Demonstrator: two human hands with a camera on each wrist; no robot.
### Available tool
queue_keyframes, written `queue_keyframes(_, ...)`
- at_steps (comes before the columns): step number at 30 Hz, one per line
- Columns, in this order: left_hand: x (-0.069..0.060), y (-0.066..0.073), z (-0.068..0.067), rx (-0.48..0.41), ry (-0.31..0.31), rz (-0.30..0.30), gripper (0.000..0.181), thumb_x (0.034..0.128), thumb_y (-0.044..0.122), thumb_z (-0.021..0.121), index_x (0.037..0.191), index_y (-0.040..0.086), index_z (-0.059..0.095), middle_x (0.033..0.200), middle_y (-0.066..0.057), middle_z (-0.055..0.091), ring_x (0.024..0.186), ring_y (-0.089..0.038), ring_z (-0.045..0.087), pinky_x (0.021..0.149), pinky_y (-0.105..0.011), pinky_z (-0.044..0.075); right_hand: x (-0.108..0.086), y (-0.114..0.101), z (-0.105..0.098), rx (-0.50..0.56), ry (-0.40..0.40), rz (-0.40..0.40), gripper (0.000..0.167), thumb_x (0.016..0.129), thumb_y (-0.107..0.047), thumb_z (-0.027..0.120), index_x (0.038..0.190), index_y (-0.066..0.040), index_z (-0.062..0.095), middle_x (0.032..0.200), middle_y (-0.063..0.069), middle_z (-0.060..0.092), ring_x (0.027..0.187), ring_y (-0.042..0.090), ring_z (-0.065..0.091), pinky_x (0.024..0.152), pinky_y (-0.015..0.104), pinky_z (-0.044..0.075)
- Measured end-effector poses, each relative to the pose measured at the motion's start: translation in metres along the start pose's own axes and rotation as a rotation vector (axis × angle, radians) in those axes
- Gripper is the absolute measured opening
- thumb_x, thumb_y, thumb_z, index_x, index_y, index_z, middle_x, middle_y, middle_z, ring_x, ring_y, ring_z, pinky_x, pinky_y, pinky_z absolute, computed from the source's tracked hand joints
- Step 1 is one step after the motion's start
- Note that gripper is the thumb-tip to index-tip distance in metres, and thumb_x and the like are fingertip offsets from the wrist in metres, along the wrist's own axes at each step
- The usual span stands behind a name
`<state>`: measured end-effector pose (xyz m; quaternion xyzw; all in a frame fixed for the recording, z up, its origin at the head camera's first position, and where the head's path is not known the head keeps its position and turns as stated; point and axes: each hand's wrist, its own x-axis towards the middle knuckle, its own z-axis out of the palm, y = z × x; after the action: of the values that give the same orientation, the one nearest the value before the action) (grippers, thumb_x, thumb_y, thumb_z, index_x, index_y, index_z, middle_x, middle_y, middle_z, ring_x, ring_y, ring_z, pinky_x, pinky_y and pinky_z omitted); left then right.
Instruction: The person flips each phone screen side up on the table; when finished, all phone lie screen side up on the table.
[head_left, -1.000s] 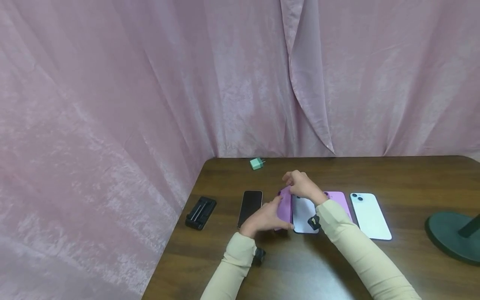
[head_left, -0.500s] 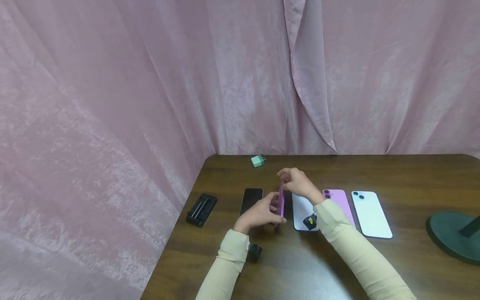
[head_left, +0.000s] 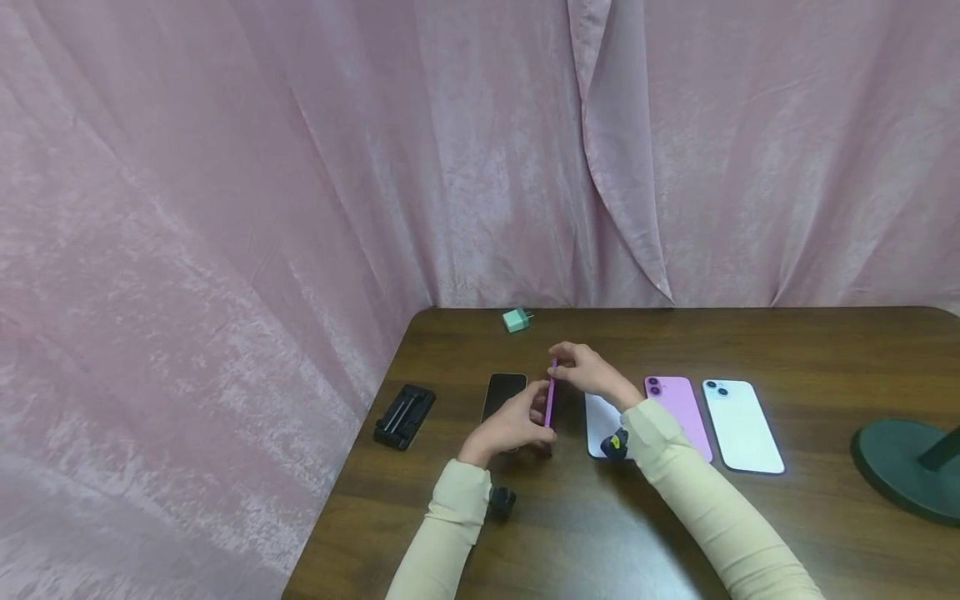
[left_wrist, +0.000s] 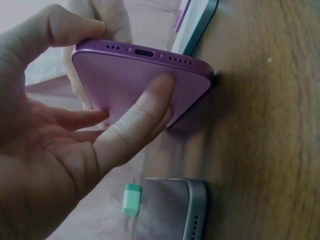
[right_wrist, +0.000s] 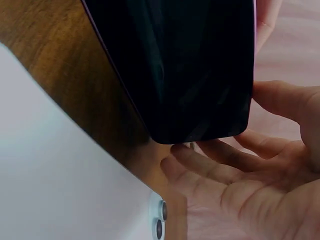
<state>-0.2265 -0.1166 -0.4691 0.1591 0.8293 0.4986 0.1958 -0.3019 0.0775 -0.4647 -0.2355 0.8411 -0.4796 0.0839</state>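
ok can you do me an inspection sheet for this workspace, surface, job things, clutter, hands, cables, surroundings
Surface: brown wood-look table, glossy, with small pale specks in the left wrist view
Job's things: purple phone held tilted up on its side; face-up dark-screened phone to its left; face-down pale blue phone, second purple phone and white phone in a row to its right
Clutter: green plug adapter, black holder, dark green round base
Hands: left hand grips the near end; right hand holds the far end
Cables: nothing seen
Surroundings: pink curtain behind and left
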Motion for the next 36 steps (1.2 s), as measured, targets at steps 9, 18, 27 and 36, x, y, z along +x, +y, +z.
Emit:
queue_keyframes(9, -0.004, 0.0, -0.002, 0.085, 0.018, 0.011, 0.09, 0.0828, 0.013, 0.083, 0.156, 0.006, 0.03, 0.141, -0.015, 0.052, 0.118, -0.028, 0.062, 0.089, -0.04, 0.055, -0.003, 0.005, 0.005, -0.006, -0.057, 0.089, 0.051, 0.105, -0.024, 0.055, 0.14, 0.012, 0.047, 0.137, 0.031, 0.053, 0.127, 0.046, 0.051, 0.098, 0.055, 0.048)
queue_keyframes(18, -0.004, 0.001, -0.004, 0.147, 0.012, 0.013, 0.092, 0.0829, 0.012, 0.084, 0.157, 0.004, 0.029, 0.129, -0.017, 0.06, 0.112, -0.025, 0.063, 0.083, -0.036, 0.056, -0.004, 0.002, 0.007, -0.079, -0.038, 0.095, 0.053, 0.104, -0.029, 0.057, 0.137, 0.012, 0.05, 0.129, 0.031, 0.059, 0.117, 0.044, 0.058, 0.095, 0.056, 0.049)
queue_keyframes(27, -0.004, 0.001, -0.003, 0.188, 0.02, 0.025, 0.088, 0.0797, 0.002, 0.084, 0.152, -0.002, 0.035, 0.123, -0.018, 0.058, 0.104, -0.027, 0.063, 0.087, -0.033, 0.053, -0.002, 0.0, 0.011, -0.177, -0.04, 0.103, 0.061, 0.1, -0.027, 0.065, 0.139, 0.015, 0.047, 0.137, 0.035, 0.052, 0.127, 0.048, 0.051, 0.104, 0.058, 0.042)
queue_keyframes(36, -0.003, -0.003, 0.001, 0.322, 0.038, -0.004, 0.085, 0.0731, 0.004, 0.09, 0.146, -0.001, 0.045, 0.12, -0.012, 0.051, 0.101, -0.02, 0.051, 0.093, -0.037, 0.048, -0.002, -0.007, 0.017, -0.268, -0.081, 0.117, 0.064, 0.092, -0.02, 0.076, 0.137, 0.016, 0.048, 0.14, 0.033, 0.052, 0.131, 0.046, 0.049, 0.106, 0.054, 0.041)
